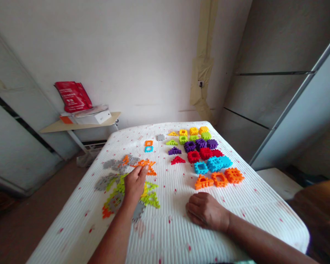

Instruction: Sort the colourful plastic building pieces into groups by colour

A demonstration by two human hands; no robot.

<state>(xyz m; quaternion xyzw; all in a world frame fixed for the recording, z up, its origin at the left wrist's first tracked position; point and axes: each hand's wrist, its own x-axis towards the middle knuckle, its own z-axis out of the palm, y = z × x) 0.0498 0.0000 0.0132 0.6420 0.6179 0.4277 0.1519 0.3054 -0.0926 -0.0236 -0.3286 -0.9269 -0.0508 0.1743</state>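
Observation:
My left hand [135, 182] reaches over the loose pile, its thumb and fingers pinched at an orange triangular interlocking block [151, 170]. Its fingertips partly cover that piece. Under and around this hand lie lime green triangular blocks [151, 200], grey toothed blocks [116, 201] and a few orange ones [107, 212]. My right hand [206, 211] rests closed on the bed cover, with nothing seen in it. Just beyond it is a row of orange blocks [219, 179], sorted by shape.
Rows of blue [200, 167], red [194, 157], purple [189, 146], lime [183, 139] and yellow blocks [194, 131] run along the right of the quilted cover [170, 234]. A grey block [160, 137] lies at the far middle. A side table [114, 118] stands back left.

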